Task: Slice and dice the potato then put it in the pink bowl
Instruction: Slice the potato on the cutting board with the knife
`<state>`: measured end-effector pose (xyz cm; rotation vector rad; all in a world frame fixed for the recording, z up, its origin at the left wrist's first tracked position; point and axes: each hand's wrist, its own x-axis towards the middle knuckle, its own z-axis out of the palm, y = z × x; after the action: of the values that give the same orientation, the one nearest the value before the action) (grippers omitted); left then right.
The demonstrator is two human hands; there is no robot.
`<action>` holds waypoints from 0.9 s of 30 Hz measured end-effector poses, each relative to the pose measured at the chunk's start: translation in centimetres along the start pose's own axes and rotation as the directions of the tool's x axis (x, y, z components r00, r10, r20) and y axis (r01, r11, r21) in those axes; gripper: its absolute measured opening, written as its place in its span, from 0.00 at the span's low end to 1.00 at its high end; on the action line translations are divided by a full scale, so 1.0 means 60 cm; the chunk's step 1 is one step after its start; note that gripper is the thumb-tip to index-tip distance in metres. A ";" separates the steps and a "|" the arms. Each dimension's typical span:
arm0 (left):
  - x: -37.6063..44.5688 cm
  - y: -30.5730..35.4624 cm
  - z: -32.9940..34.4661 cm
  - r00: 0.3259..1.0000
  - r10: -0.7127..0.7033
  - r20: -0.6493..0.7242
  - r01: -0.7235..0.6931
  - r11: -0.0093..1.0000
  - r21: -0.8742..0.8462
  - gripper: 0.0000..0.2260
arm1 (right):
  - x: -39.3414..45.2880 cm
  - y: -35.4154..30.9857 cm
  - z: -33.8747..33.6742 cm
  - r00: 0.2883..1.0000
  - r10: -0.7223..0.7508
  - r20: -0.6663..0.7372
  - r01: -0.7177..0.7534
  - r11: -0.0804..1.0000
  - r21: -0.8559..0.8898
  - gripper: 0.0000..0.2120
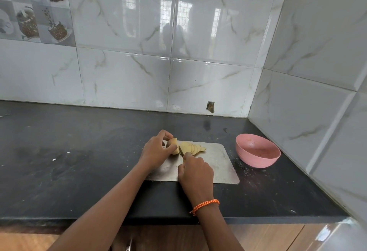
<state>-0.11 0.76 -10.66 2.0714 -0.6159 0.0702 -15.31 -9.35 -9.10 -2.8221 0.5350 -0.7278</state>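
A peeled pale-yellow potato (173, 145) lies at the back left of a steel cutting board (218, 163). My left hand (156, 149) grips its uncut end with curled fingers and thumb. Several round slices (193, 148) lean in a row to the right of the uncut piece. My right hand (195, 170) holds a knife (181, 150), its handle hidden in the fist, the narrow blade set against the potato between the uncut end and the slices. The pink bowl (258, 150) stands on the counter to the right of the board, apart from it.
The black counter (79, 161) meets tiled walls at the back and along the right, forming a corner just behind the bowl. An orange braided band circles my right wrist. The counter's front edge runs below my forearms, with wooden cabinet fronts under it.
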 end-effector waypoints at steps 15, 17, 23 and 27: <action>0.004 -0.007 0.004 0.990 0.065 0.122 -0.067 0.998 0.012 0.19 | 0.001 -0.004 -0.004 1.000 -0.006 0.006 0.006 1.000 0.000 0.06; 0.003 -0.005 0.004 0.991 0.067 0.114 -0.070 0.997 0.022 0.19 | 0.000 -0.003 -0.004 1.000 -0.007 -0.002 0.007 1.000 -0.010 0.07; 0.004 -0.007 0.009 0.992 0.092 0.087 -0.098 0.993 0.065 0.20 | 0.000 -0.001 -0.003 1.000 -0.016 -0.010 0.017 1.000 0.010 0.12; 0.016 -0.024 0.009 0.988 0.131 0.077 -0.135 0.990 0.043 0.19 | 0.001 0.001 -0.003 0.999 0.007 -0.041 -0.005 0.999 0.040 0.12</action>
<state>1.27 0.58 -11.79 2.0849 -0.8050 0.0868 -15.38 -9.42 -8.97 -2.7730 0.5288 -0.7877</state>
